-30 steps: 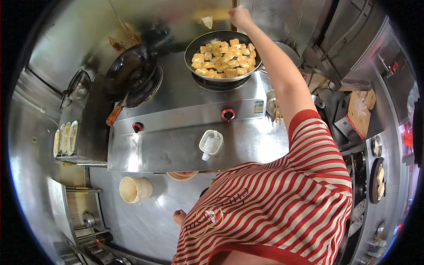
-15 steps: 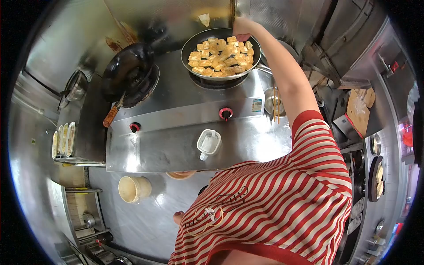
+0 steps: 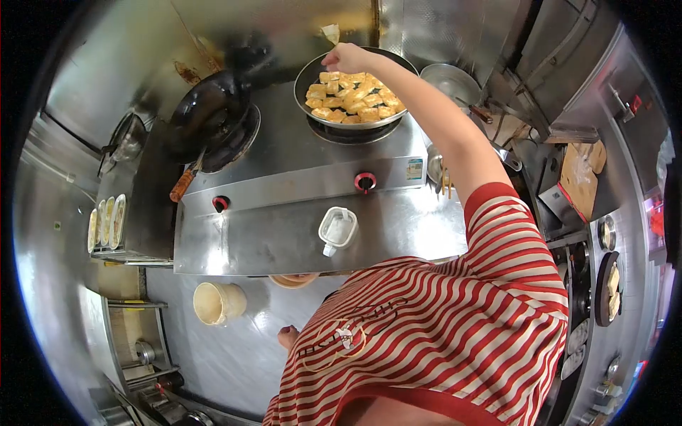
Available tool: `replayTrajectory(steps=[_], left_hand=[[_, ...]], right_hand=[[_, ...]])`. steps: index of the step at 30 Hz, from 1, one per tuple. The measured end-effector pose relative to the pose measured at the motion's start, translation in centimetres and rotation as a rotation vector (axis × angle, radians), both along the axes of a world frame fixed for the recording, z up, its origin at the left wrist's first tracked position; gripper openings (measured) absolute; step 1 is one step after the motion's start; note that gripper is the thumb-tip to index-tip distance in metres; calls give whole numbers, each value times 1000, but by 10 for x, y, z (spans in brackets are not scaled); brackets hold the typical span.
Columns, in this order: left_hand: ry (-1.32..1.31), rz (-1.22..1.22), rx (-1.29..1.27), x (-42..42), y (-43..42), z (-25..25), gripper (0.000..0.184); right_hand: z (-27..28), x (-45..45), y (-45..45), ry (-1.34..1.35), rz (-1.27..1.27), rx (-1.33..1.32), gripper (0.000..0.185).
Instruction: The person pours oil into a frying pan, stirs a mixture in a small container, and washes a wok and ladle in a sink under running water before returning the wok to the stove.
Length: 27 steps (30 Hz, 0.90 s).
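While your right hand (image 3: 344, 59) hangs over the far left part of the frying pan (image 3: 355, 127), its fingers point down and look drawn close together. They are too small in view for you to be sure of a pinch, and I cannot tell whether anything sits between them or whether they touch the food just below. Your left hand (image 3: 288, 338) is low by your body, well apart from the stove (image 3: 284, 131), partly hidden by your striped shirt (image 3: 419, 312); its fingers seem curled, but what it holds, if anything, I cannot tell.

The browned chunks (image 3: 352, 99) lie in the pan, crowded together, and the pan sits on the right burner, above a red-ringed knob (image 3: 365, 182). Your step in hand, as I judge it, is close handwork over those chunks. From this pose, a careful move calls for keeping your fingers above the rim and your forearm clear of the pan's right side, which it crosses.

An open plastic tub (image 3: 338, 228) stands on the counter (image 3: 284, 245) in front of you. Chopsticks (image 3: 446, 183) lie near your forearm, and a wok (image 3: 206, 117) rests tilted on the left burner.
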<state>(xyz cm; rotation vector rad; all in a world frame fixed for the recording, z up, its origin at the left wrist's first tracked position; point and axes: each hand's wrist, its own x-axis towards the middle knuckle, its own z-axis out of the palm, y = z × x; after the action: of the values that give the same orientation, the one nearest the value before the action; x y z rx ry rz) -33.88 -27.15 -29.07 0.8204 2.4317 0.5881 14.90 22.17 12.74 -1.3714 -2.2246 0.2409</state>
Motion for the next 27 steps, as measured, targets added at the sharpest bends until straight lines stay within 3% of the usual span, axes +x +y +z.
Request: replayTrajectory(steps=[2, 4, 5, 9, 11, 15, 18, 22, 24, 25, 26, 27], left_hand=[[123, -9, -18, 0, -4, -2, 18], [130, 2, -35, -3, -5, -1, 18], [136, 11, -53, -4, -7, -1, 18], [94, -16, -62, 4, -5, 16, 19], [111, -66, -13, 3, -6, 12, 21], [134, 1, 112, 29, -5, 51, 19], [61, -56, -48, 17, -5, 41, 20], [68, -29, -57, 11, -4, 42, 22], [1, 48, -31, -2, -5, 18, 21], [1, 39, -50, 0, -5, 23, 20], [0, 60, -55, 4, -3, 29, 20], [-16, 68, -44, 1, -7, 21, 21]], right_hand=[[6, 0, -9, -3, -41, 18, 18], [8, -3, -18, -22, -120, -155, 18], [4, -6, -25, -150, -149, -8, 18], [-18, -8, -39, -474, -279, 69, 29], [-39, 8, -25, -637, -93, -132, 37], [-37, -2, -66, -490, -161, -42, 39], [-31, -20, -71, -330, -58, 17, 35], [-26, -28, -84, -387, -397, 85, 23], [-42, -18, -91, -707, -470, 235, 31], [-45, -19, -91, -673, -476, 98, 43], [-49, -21, -93, -674, -454, 100, 43], [-48, -27, -105, -489, -320, 113, 47]])
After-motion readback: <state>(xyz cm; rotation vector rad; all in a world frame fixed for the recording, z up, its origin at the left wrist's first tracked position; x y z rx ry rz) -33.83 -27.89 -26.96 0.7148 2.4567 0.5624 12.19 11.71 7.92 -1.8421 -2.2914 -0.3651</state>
